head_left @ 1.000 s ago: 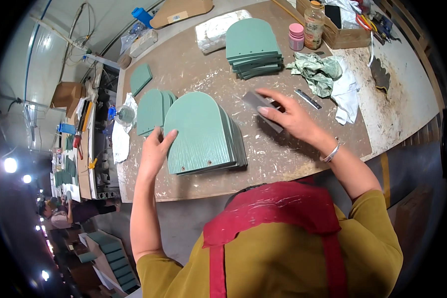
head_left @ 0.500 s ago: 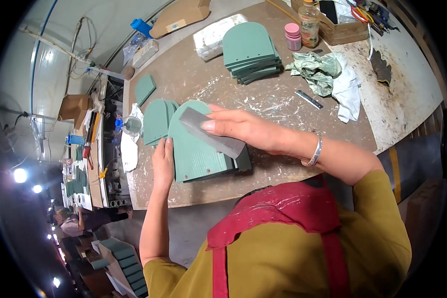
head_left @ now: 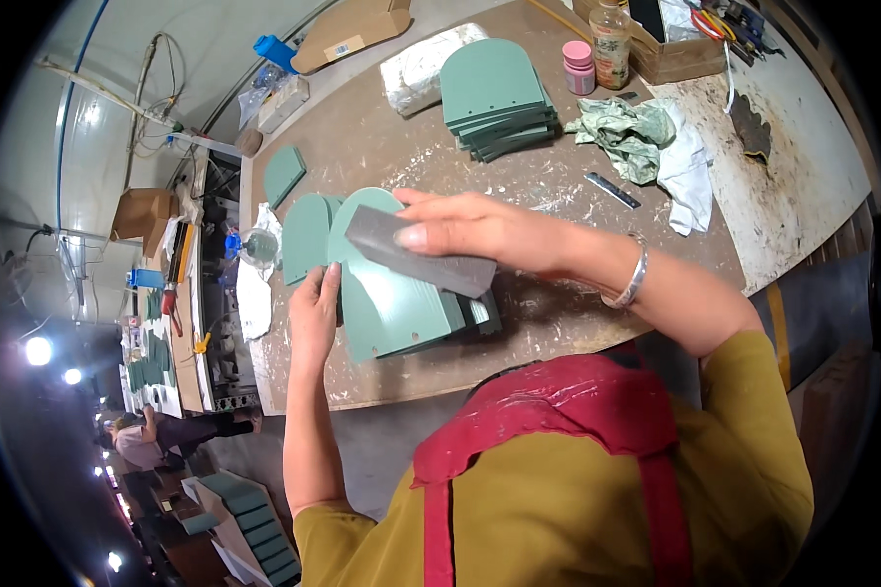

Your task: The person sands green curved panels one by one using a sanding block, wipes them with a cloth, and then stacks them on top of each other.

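Note:
My right hand (head_left: 475, 233) grips a grey sanding block (head_left: 421, 256) laid across the face of a green round-topped panel (head_left: 382, 311). The panel is the top one of a small stack near the table's front, with two small holes along its near edge. My left hand (head_left: 313, 311) holds the panel's left edge, thumb up against it. Under the block, part of the panel's face is hidden. Close beside my left hand lie more green panels (head_left: 305, 240) of the same shape.
A taller stack of green panels (head_left: 489, 83) stands farther back on the brown table (head_left: 578, 313). Right of it are a pink jar (head_left: 579, 68), a bottle (head_left: 610, 44), crumpled rags (head_left: 625, 135) and a dark-bladed tool (head_left: 613, 191). A person (head_left: 152, 435) is in the left background.
The sanding block has slid slightly to the right over the panel and lies at a flatter angle. My right hand moved with it. My left hand stays on the panel's edge.

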{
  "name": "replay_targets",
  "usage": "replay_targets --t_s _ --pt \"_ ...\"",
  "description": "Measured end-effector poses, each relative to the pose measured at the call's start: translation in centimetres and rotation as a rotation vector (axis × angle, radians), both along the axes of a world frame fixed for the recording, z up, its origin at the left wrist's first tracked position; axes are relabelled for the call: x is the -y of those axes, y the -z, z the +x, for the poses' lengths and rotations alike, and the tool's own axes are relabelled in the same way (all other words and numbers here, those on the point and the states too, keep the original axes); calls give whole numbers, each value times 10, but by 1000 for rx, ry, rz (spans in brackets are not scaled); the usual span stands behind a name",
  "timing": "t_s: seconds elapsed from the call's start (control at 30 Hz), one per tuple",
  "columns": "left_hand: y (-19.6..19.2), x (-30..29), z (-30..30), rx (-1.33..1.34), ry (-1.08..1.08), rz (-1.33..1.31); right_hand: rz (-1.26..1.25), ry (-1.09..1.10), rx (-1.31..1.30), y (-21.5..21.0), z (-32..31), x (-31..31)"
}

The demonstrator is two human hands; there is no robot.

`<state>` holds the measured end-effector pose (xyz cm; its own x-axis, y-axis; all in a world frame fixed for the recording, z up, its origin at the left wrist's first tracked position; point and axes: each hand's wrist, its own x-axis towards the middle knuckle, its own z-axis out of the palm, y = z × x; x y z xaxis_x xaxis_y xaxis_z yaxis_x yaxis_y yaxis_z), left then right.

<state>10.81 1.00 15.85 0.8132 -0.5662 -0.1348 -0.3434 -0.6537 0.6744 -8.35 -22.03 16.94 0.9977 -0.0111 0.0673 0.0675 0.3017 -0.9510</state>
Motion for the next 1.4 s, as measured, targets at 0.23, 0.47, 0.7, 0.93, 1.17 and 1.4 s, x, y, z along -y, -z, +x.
replay_targets --t_s 0.23,0.47,0.7,0.93,1.17,1.4 --pt "11 -4 8 4 19 -239 -41 -8 45 8 4 2" --pt "18 -6 8 -80 24 -119 126 -21 -124 18 -6 8" --pt "-25 11 -50 596 619 5 326 254 -129 53 -18 34" --pt "12 7 -91 843 758 213 343 212 -102 68 -34 23" --pt "5 -3 -77 680 600 40 577 203 -172 71 -67 1" --pt "22 -14 -29 9 46 -360 152 5 -70 52 -57 -12"
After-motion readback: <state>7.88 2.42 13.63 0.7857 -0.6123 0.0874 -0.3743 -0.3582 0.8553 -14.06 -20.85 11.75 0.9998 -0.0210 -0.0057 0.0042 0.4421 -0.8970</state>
